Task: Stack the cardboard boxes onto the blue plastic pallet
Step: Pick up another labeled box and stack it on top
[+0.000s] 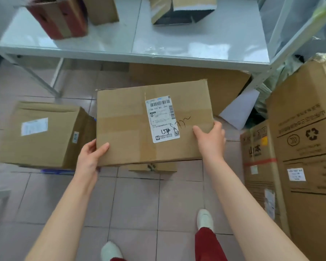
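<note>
I hold a brown cardboard box with a white shipping label and black handwriting in front of me, above the tiled floor. My left hand grips its near left corner. My right hand grips its near right edge. To the left, a second labelled cardboard box rests on the blue plastic pallet, of which only a thin blue strip shows under it. A smaller box peeks out below the held one.
A white metal shelf runs across the back with several boxes on it and a large box beneath. Tall printed cartons stand at the right. My feet in white shoes are on the pink floor tiles.
</note>
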